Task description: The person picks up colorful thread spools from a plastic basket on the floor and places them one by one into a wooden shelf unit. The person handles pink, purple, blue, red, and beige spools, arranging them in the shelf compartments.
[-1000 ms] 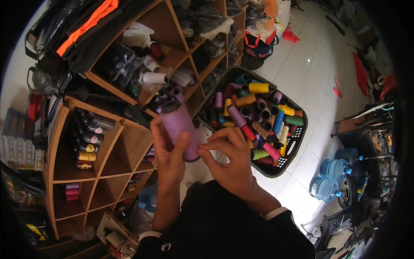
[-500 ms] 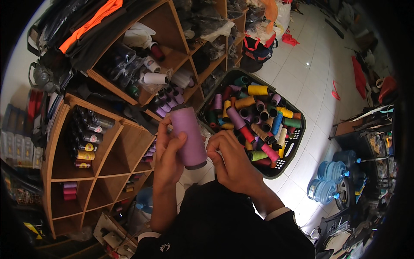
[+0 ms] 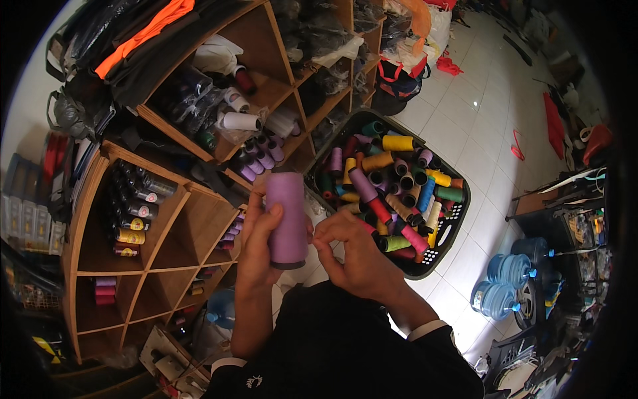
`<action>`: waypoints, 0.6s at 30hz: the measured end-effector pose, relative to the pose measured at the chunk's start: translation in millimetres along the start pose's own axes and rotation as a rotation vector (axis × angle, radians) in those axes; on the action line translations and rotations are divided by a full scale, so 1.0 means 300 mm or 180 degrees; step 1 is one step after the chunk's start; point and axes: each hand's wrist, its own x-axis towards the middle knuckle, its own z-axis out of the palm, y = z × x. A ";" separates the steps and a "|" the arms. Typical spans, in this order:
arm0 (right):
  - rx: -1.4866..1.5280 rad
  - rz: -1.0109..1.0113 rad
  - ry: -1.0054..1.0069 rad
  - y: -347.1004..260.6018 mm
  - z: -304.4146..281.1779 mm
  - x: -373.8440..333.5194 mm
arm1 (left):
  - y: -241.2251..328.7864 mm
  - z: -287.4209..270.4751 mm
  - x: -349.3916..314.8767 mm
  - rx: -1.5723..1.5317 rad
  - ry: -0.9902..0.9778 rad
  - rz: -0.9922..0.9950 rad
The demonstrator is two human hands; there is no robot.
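Note:
My left hand (image 3: 258,241) is closed round a large purple spool of thread (image 3: 288,216), held upright with its dark base ring facing down. Just to the right of the spool, my right hand (image 3: 364,258) has thumb and fingertips pinched together. Whatever lies in that pinch, perhaps a thread end, is too small to make out. Behind my right hand stands a dark plastic basket (image 3: 454,223) heaped with thread spools in many colours. A pink spool (image 3: 415,239) rests on the near side of the heap.
A wooden cubby shelf (image 3: 189,229) fills the left side, with dark spools (image 3: 141,211) and small purple spools (image 3: 264,158) in its compartments. Several blue water jugs (image 3: 510,268) stand on the tiled floor at the right. Bags (image 3: 405,76) sit beyond the basket.
The purple spool has tipped a little more upright and shifted slightly down. My right hand has moved slightly left and down, its fingertips still pinched beside the spool.

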 end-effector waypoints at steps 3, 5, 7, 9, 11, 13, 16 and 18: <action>-0.0157 -0.0152 0.0112 0.009 0.014 -0.003 | -0.002 0.011 0.006 -0.0183 0.0069 -0.0169; -0.0226 -0.0125 -0.0086 0.009 0.013 0.000 | -0.008 0.012 0.007 -0.0279 0.0107 -0.0264; -0.0332 -0.0270 -0.0082 0.013 0.017 0.000 | -0.022 -0.005 0.013 -0.0388 0.0078 -0.0361; -0.0474 -0.0589 0.0123 0.023 0.028 -0.001 | -0.032 -0.003 0.013 -0.0449 0.0135 -0.0223; -0.0593 -0.0607 0.0018 -0.002 0.011 0.006 | -0.038 -0.002 0.013 -0.0425 0.0196 -0.0090; -0.0661 -0.0654 -0.0032 -0.009 0.002 0.007 | -0.040 0.001 0.016 -0.0312 0.0246 0.0036; -0.0690 -0.0730 -0.0025 -0.004 -0.004 0.005 | -0.039 0.027 0.010 -0.0375 0.0268 -0.0013; -0.0714 -0.0730 -0.0026 0.004 -0.007 0.002 | -0.040 0.031 0.007 -0.0414 0.0154 -0.0035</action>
